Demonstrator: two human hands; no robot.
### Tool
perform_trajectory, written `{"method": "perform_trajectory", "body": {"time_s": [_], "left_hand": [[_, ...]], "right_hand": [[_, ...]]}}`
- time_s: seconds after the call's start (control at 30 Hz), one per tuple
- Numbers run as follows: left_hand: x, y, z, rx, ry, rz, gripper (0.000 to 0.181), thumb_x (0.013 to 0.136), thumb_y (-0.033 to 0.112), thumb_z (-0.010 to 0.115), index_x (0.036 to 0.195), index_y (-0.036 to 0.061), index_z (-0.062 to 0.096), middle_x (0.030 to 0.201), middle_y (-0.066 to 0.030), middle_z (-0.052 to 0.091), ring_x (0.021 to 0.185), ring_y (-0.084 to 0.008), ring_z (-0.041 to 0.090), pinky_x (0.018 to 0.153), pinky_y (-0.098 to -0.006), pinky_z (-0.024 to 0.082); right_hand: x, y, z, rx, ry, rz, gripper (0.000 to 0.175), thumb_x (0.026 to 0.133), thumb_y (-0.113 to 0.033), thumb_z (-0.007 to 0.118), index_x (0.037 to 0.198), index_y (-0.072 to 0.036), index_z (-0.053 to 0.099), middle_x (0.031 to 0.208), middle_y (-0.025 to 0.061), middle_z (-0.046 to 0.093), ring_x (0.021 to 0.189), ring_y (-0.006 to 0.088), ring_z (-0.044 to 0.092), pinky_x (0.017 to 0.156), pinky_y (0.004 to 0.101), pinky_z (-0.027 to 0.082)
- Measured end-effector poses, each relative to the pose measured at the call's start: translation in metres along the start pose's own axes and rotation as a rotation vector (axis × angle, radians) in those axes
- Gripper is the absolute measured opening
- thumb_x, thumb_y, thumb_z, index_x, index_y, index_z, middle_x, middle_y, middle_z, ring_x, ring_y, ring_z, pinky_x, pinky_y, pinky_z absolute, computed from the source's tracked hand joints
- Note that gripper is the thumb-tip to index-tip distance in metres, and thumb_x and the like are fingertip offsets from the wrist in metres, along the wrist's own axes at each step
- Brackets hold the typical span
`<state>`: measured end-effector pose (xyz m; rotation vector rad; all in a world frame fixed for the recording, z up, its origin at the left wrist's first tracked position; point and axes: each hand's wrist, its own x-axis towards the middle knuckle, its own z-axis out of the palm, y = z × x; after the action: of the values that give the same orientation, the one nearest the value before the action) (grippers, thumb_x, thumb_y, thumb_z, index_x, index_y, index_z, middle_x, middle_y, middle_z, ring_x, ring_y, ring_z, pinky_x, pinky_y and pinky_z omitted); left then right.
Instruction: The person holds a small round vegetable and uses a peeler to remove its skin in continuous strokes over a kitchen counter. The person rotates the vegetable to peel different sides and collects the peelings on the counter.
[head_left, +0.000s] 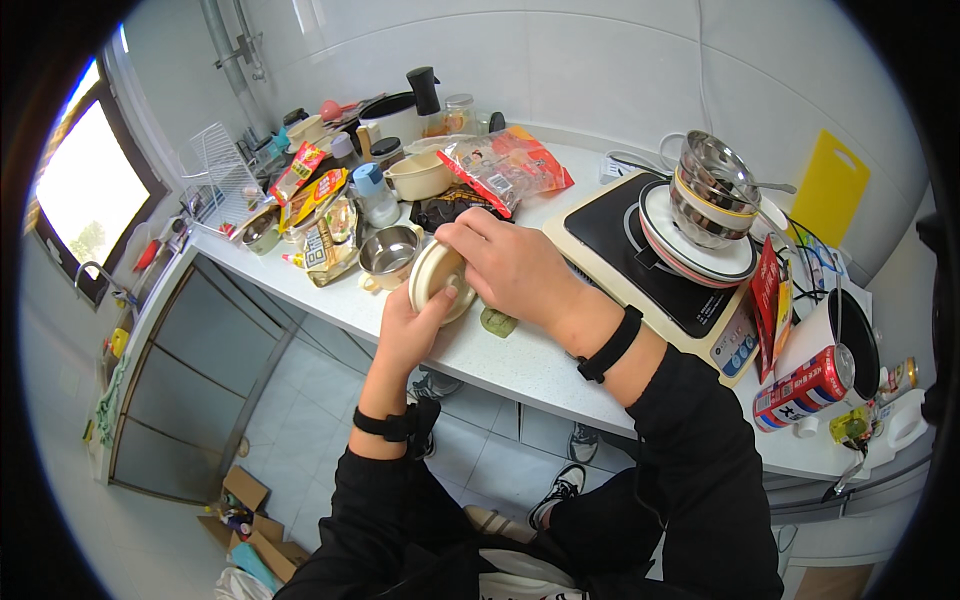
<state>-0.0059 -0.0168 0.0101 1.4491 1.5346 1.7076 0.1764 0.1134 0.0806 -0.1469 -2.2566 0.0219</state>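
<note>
A cream round lid (433, 271) is held tilted above the counter's front edge. My left hand (409, 330) grips its lower left rim, thumb across its face. At the upper rim, the fingers of my right hand (517, 262) close on the same lid; some fingertips are hidden behind it. Just left of the lid stands a steel-lined cream cup with handles (390, 251). A green scrubbing pad (498, 322) lies on the white counter (540, 367) below my right hand.
An induction cooker (600, 217) bears stacked plates (697, 255) and steel bowls (712, 172). A red can (804, 388) and a dark-lined pot (862, 337) stand at right. Food packets (330, 240), jars and a wire rack (221, 176) crowd the left. Cardboard boxes (259, 525) sit on the floor.
</note>
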Motion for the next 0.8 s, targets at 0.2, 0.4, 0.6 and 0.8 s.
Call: {"method": "perform_trajectory", "body": {"time_s": [0.2, 0.4, 0.6, 0.8], "left_hand": [[-0.0001, 0.0008, -0.0008, 0.019, -0.008, 0.005, 0.036, 0.11, 0.017, 0.08, 0.138, -0.0053, 0.077, 0.113, -0.0063, 0.082, 0.101, -0.0131, 0.073, 0.091, -0.0337, 0.061], [-0.0001, 0.0001, -0.0007, 0.03, -0.004, 0.015, 0.036, 0.11, 0.017, 0.08, 0.139, -0.005, 0.077, 0.114, -0.0072, 0.083, 0.101, -0.0136, 0.074, 0.091, -0.0338, 0.061], [0.0002, -0.0008, -0.0013, 0.018, -0.016, -0.004, 0.036, 0.11, 0.017, 0.08, 0.138, -0.0051, 0.077, 0.116, -0.0075, 0.084, 0.102, -0.0138, 0.075, 0.091, -0.0339, 0.062], [0.0, -0.0011, -0.0015, 0.001, -0.04, 0.0, 0.036, 0.109, 0.018, 0.081, 0.137, -0.0054, 0.076, 0.115, -0.0064, 0.083, 0.102, -0.013, 0.074, 0.09, -0.0332, 0.061]], "right_hand": [[-0.0027, -0.0013, 0.0027, -0.001, -0.009, 0.038, 0.054, 0.091, -0.007, 0.083, 0.142, -0.014, 0.069, 0.117, 0.0075, 0.065, 0.093, 0.0311, 0.08, 0.072, 0.0448, 0.066], [-0.0056, -0.0017, 0.0031, -0.043, -0.057, 0.104, 0.054, 0.092, -0.008, 0.081, 0.144, -0.013, 0.066, 0.114, 0.0098, 0.067, 0.093, 0.0332, 0.081, 0.071, 0.0477, 0.066], [-0.0061, 0.0002, 0.005, -0.085, -0.112, 0.139, 0.056, 0.094, -0.008, 0.079, 0.148, -0.012, 0.066, 0.12, 0.0101, 0.066, 0.092, 0.0348, 0.078, 0.072, 0.0479, 0.067], [-0.0046, 0.0003, 0.0033, -0.061, -0.041, 0.094, 0.051, 0.093, -0.006, 0.078, 0.142, -0.014, 0.068, 0.112, 0.0081, 0.067, 0.092, 0.0314, 0.081, 0.07, 0.0478, 0.065]]}}
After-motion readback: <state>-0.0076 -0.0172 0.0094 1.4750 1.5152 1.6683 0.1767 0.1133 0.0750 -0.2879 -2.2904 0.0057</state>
